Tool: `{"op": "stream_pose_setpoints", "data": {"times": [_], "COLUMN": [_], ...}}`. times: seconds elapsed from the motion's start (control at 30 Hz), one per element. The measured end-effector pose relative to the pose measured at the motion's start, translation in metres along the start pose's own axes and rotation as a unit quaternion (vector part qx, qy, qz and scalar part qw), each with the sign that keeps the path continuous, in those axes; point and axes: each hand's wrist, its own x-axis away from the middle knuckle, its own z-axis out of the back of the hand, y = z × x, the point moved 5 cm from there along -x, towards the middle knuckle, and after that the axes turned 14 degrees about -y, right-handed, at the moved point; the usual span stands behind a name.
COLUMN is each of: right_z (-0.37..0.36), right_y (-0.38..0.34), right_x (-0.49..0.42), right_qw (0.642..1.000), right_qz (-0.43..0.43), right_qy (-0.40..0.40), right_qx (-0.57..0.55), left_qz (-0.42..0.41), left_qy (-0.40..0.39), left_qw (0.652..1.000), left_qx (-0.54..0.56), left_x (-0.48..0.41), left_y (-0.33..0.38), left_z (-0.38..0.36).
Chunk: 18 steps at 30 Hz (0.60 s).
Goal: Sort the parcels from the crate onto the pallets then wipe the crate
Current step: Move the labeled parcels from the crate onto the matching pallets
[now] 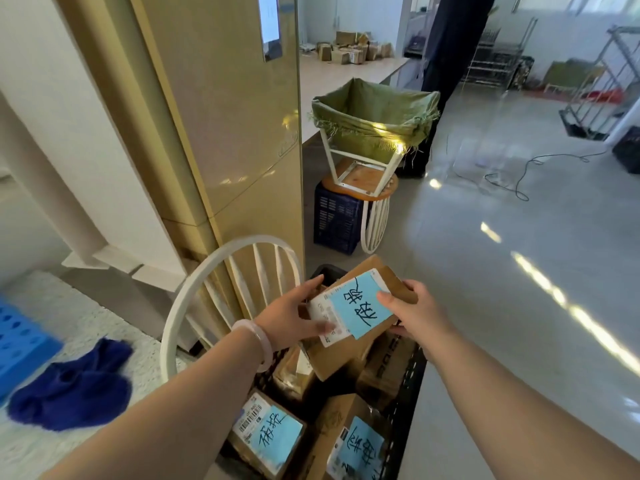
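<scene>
Both hands hold one brown cardboard parcel [375, 332] with a blue handwritten label above the black crate [410, 386]. My left hand [294, 315] grips its left edge, thumb on the white shipping label. My right hand [415, 315] grips its right edge, thumb on the blue label. Inside the crate lie several more parcels, two with blue labels, one [266, 434] at the lower left and one [360, 452] at the bottom. A dark blue cloth [74, 386] lies on the speckled floor at the left, beside a blue pallet [17, 344].
A white chair back [194, 289] stands left of the crate, against a tall gold cabinet [235, 133]. Farther off, an upturned stool with a green sack [374, 116] sits on another stool and a dark blue crate [336, 216]. A person [446, 64] stands beyond. A cable [519, 171] crosses the floor.
</scene>
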Motion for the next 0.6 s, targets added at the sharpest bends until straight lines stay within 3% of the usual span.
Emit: {"op": "stream_pose_setpoints", "data": {"times": [0.07, 0.17, 0.27, 0.4, 0.6], "right_z": [0.002, 0.0, -0.005, -0.012, -0.018], "right_y": [0.0, 0.005, 0.008, 0.011, 0.004], "right_x": [0.002, 0.001, 0.003, 0.002, 0.008], "right_qw": [0.999, 0.998, 0.997, 0.996, 0.999], "right_qz": [0.003, 0.004, -0.002, -0.017, -0.016], "right_qy": [0.022, 0.042, 0.041, 0.037, -0.009], "right_qx": [-0.044, -0.042, -0.066, -0.083, 0.043], "left_qz": [0.007, 0.03, 0.046, 0.055, 0.052], "left_qy": [0.045, 0.045, 0.117, 0.109, 0.079], "left_qw": [0.998, 0.996, 0.979, 0.951, 0.987], "left_qx": [0.054, 0.066, 0.16, 0.283, 0.128], "left_x": [0.0, -0.002, -0.001, 0.003, 0.009], "left_y": [-0.005, -0.011, -0.019, -0.028, -0.024], "left_z": [-0.001, -0.019, -0.018, -0.016, 0.006]}}
